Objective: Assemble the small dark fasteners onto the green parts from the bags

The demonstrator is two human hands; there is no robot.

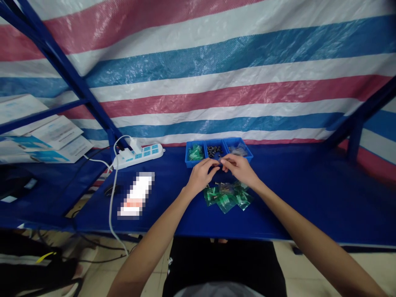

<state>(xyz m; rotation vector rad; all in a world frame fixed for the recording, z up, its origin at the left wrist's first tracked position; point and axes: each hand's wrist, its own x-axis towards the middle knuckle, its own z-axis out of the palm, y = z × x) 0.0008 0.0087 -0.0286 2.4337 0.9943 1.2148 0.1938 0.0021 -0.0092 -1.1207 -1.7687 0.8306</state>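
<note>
My left hand (201,175) and my right hand (240,168) meet just in front of the blue bins, fingers pinched and tips almost touching. Whatever small thing lies between the fingertips is too small to make out. Behind them stand three joined blue bins: the left bin (187,161) holds green plastic bags (196,152), the middle one small dark metal parts (214,151), the right one clear plastic bags (237,150). Below my hands, several green bags with small parts in them (226,202) lie in a loose pile on the blue table (293,198).
A white power strip (139,156) with plugs sits to the left, its white cable (114,202) running over the table's front edge. Near it is a blurred-out bright rectangle (137,194). White boxes (58,138) are stacked at far left. Blue frame posts (74,74) flank the striped sheet (216,90) behind.
</note>
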